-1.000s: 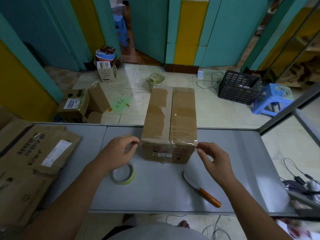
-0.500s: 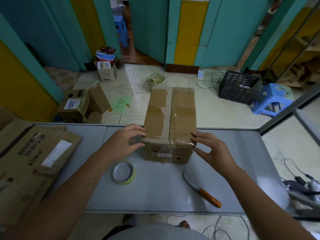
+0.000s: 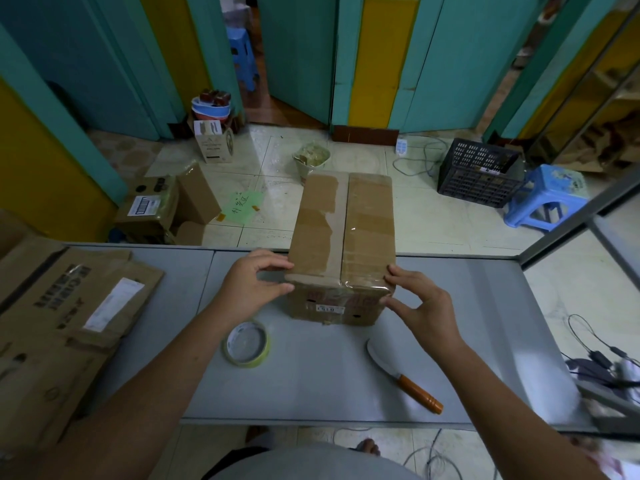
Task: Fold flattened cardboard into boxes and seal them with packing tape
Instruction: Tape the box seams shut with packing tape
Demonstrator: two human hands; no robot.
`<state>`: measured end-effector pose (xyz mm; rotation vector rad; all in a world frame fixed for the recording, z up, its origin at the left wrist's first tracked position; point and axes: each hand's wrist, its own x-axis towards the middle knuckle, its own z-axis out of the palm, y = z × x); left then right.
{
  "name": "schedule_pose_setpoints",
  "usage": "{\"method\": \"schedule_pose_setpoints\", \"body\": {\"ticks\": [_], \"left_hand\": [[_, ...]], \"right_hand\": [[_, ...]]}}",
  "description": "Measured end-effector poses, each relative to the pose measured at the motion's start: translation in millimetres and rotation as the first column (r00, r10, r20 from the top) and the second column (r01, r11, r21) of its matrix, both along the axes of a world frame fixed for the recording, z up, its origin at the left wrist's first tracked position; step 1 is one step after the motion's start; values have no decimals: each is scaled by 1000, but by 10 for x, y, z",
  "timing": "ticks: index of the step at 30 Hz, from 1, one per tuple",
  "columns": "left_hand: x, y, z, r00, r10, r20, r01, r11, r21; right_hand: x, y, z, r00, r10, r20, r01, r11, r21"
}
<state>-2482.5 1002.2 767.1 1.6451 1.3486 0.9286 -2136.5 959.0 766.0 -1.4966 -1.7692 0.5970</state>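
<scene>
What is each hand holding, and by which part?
The cardboard box: the left hand pinches its near top-left corner, the right hand its near top-right corner, thumbs on the front face.

Black crate: slatted plastic, on the tiled floor at the right, just beside the stool.
Blue stool: plastic, patterned top, standing upright.
Second blue stool: beyond the open doorway.
Green paper: flat on the tiles, handwritten marks, taped at one corner.
Pale bucket: on the floor, filled with crumpled scraps.
White carton: upright by the teal door, stacked bowls behind it.
Power strip: white, its grey cable looped on the floor.
Grey table: smooth metal top.
</scene>
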Motion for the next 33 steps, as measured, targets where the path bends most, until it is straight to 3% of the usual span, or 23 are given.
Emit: {"method": "schedule_pose_setpoints", "body": {"ticks": [4,9,14,15,18,21,28,33], "left_hand": [[14,-10,-22,998,-66,24,66,997,-24],[99,-22,-71,991,109,73,-112,993,38],[76,-33,-44,997,19,-69,-18,1000,9],[106,-30,-24,995,18,-99,-21,999,-30],[313,67,58,984,179,-2,-171,939,-299],[494,271,125,972,235,-12,-212,853,-478],[378,372,79,966,241,97,-165,858,-487],[104,334,-28,928,341,151,-209,812,-546]], "right_hand": [[26,23,-37,999,-38,30,37,999,17],[-44,13,-123,998,-69,12,68,996,60],[-46,2,-182,995,-28,-92,28,1000,0],[-60,2,-193,988,-35,-151,30,999,-37],[-177,28,-200,917,-174,-359,101,972,-214],[-308,76,-184,886,-217,-409,89,947,-310],[-325,74,-141,899,-179,-400,56,952,-301],[-251,131,-299,860,-347,-374,144,869,-474]]}}
